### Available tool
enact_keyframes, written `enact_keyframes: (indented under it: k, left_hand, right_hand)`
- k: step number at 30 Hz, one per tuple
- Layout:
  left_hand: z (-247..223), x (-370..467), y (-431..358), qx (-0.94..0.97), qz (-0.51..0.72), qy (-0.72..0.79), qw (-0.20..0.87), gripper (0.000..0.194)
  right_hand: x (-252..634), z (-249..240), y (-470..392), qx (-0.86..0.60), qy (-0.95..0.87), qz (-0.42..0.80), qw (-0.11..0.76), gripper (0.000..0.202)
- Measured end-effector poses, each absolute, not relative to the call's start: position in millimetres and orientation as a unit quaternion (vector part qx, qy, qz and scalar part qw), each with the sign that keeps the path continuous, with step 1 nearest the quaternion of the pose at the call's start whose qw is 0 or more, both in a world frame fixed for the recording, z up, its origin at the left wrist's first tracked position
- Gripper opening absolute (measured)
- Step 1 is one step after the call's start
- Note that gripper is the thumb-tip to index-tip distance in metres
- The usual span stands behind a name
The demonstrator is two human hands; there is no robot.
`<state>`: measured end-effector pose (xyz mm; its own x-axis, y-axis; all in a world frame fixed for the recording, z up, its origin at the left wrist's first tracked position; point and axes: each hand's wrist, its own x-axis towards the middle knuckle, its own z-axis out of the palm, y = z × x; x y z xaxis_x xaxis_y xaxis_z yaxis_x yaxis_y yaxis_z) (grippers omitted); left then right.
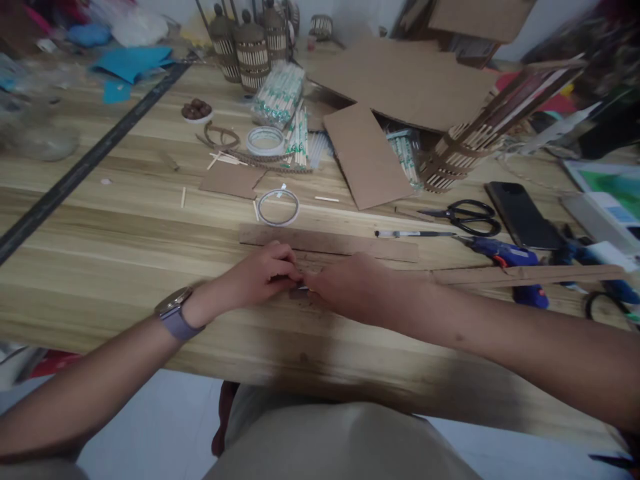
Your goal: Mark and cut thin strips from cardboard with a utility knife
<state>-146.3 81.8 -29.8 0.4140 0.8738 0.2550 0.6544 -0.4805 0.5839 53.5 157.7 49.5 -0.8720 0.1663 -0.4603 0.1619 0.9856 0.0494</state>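
Note:
My left hand point(267, 273), with a watch point(176, 310) on its wrist, is closed in a pinch at the middle of the table. Touching or nearly touching it, my right hand point(345, 283) has its fingers closed too. Between the fingertips is a small dark piece point(299, 292), too blurred to make out. Just beyond both hands lies a flat cardboard strip point(330, 241). A longer cardboard strip point(530, 274) runs off to the right, partly behind my right forearm. A roll of tape point(279, 207) lies flat beyond the nearer strip.
A pen point(415, 234), black scissors point(473, 217), a phone point(523, 213) and a blue glue gun point(505, 253) lie at the right. Cardboard sheets point(367, 153), bundled sticks point(280, 93) and small stick-built models point(253, 53) are at the back. A long dark ruler point(100, 150) crosses the left.

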Motion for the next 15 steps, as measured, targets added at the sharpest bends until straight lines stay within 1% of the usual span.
enact_keyframes:
  k: [6,11,15]
  left_hand:
    - [-27.3,-143.5,79.2,0.82,0.275,0.465,0.192,0.018]
    - [-28.3,-142.6,79.0,0.821,0.287,0.458,0.183,0.018]
    - [-28.8,-143.0,78.6,0.839,0.303,0.423,0.156,0.018]
  right_hand:
    - [52.0,46.3,153.8,0.095,0.97,-0.004,0.226,0.027]
    - [42.4,64.2,146.4,0.119,0.953,-0.016,0.277,0.031]
    - [31.8,77.3,143.9,0.106,0.943,-0.02,0.315,0.031]
